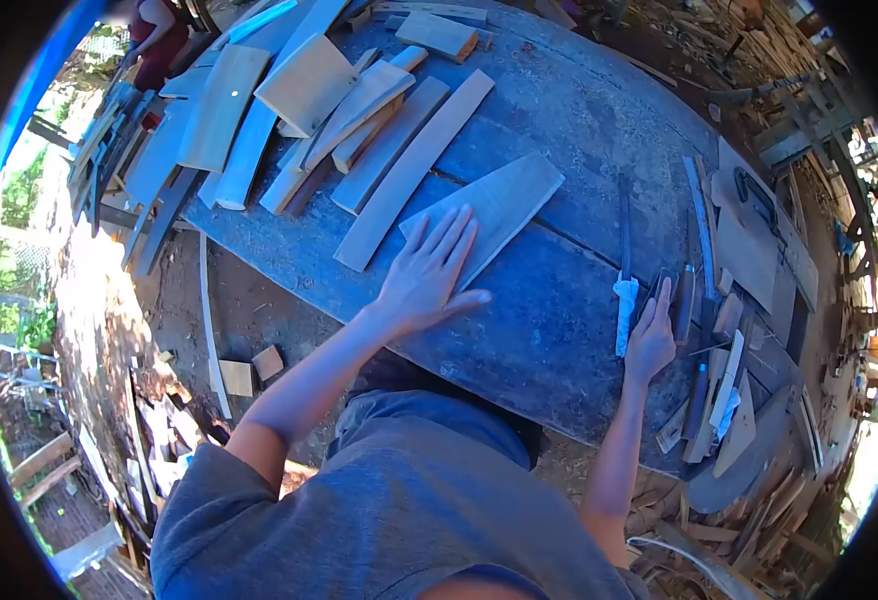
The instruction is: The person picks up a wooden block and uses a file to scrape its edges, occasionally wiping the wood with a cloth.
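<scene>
My left hand (427, 270) lies flat with spread fingers on the lower end of a tapered wooden board (514, 200), which rests on the worn blue-grey table (549, 330). On the right, my right hand (651, 335) is over several tools, its fingers extended and close to a dark object whose shape I cannot make out. Just left of that hand stands out a long thin blade (626, 225) with a white-wrapped handle (625, 315). A dark-handled tool (685, 300) lies right of the fingers.
Planks (414, 170) and wood blocks (437, 36) are piled at the table's upper left. More tools and offcuts (739, 430) crowd the right end, near a black clamp (756, 200). Two small blocks (238, 378) lie on the ground at left. Another person (159, 40) is at upper left.
</scene>
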Motion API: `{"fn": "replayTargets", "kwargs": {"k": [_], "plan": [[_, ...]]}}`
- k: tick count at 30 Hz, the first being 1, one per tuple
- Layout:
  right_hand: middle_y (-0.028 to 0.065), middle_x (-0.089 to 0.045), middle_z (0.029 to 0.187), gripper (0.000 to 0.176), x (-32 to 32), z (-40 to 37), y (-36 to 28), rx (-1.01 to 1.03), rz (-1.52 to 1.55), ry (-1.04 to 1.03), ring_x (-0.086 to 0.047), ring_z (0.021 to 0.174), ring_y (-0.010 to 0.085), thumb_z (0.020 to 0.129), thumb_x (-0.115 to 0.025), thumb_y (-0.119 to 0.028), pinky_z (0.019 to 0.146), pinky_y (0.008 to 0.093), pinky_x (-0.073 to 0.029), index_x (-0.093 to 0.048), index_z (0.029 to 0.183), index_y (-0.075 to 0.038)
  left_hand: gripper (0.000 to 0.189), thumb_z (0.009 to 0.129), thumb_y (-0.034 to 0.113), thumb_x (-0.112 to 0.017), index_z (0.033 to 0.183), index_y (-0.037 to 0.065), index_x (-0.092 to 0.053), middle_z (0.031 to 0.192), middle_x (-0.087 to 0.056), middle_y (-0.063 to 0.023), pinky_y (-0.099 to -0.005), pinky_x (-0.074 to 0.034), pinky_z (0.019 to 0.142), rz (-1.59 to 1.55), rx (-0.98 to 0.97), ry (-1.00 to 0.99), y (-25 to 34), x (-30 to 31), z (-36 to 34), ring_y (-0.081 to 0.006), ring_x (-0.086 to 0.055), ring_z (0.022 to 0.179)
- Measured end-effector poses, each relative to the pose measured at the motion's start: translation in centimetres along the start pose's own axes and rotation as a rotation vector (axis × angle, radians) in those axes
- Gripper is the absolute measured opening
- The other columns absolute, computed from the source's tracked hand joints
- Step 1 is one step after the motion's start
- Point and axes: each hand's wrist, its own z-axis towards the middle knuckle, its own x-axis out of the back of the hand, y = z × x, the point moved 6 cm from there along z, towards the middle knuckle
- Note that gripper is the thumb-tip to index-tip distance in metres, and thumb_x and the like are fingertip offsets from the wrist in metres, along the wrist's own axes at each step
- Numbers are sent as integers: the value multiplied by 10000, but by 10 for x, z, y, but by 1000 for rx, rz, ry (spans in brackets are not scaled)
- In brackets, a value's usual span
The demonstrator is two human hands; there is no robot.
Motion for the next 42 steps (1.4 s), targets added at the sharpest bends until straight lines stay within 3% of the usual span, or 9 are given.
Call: {"fn": "replayTargets", "kwargs": {"k": [6, 11, 12, 18, 24, 26, 30, 39, 42], "plan": [[96, -707, 778, 420, -1, 0, -2, -17, 3, 38, -664, 577, 235, 1039, -446, -266, 480, 358, -488, -455, 1457, -218, 934, 904, 685, -435, 1519, 15, -224, 1590, -194, -184, -538, -112, 1188, 113, -86, 134, 15, -11, 114, -325, -175, 1477], [101, -712, 793, 417, -3, 0, -1, -12, -15, 25, -674, 596, 241, 1041, -444, -280, 486, 354, -496, -458, 1454, -224, 900, 911, 662, -433, 1525, 37, -229, 1591, -198, -179, -528, -106, 1190, 55, 49, 117, 19, -24, 172, -333, -183, 1474], [43, -663, 674, 421, 2, 0, -6, 84, -47, 150, -608, 480, 169, 1032, -474, -269, 403, 313, -458, -469, 1448, -209, 900, 911, 662, -433, 1525, 37, -229, 1591, -198, -179, -528, -106, 1190, 54, 51, 115, 18, -27, 167, -333, -183, 1474], [57, -693, 713, 418, 1, 1, -4, 84, -6, 145, -629, 496, 170, 1034, -468, -269, 407, 306, -468, -472, 1446, -203, 947, 849, 595, -573, 1528, 38, -218, 1602, -166, -180, -494, -157, 1178, 82, 81, 145, 5, -3, 78, -337, -200, 1467], [51, -696, 714, 421, 0, 0, -5, 105, -19, 166, -623, 487, 164, 1037, -459, -271, 398, 306, -458, -461, 1454, -214, 990, 704, 435, -733, 1494, 37, -290, 1459, -343, -236, -473, -285, 1072, -14, 272, 124, -7, 13, 45, -389, -380, 1295], [50, -697, 716, 424, 0, 0, -5, 112, -19, 180, -622, 487, 163, 1037, -458, -271, 396, 306, -456, -456, 1458, -217, 881, 667, 342, -761, 1412, 23, -413, 1363, -415, -209, -483, -309, 1042, 26, 353, 262, -18, 20, 48, -383, -415, 1224], [48, -695, 714, 428, -1, 0, -3, 96, -37, 158, -625, 492, 162, 1038, -456, -275, 397, 305, -455, -449, 1462, -215, 590, 708, 167, -721, 1239, -18, -544, 1292, -487, -180, -471, -329, 1023, 163, 154, 438, -31, 36, 67, -356, -445, 1182], [52, -684, 695, 424, 1, -2, -4, 99, -9, 173, -636, 506, 175, 1030, -475, -270, 419, 308, -475, -468, 1450, -208, 576, 804, 66, -618, 1356, -24, -481, 1474, -422, -171, -456, -249, 1175, 161, 159, 362, -45, 10, 85, -291, -359, 1402], [51, -677, 686, 426, 2, -1, -4, 92, -18, 181, -634, 500, 175, 1030, -475, -274, 413, 310, -474, -467, 1450, -209, 560, 828, 32, -575, 1374, -23, -464, 1498, -398, -182, -450, -294, 1154, 200, 164, 337, -46, 6, 88, -293, -378, 1398]]}}
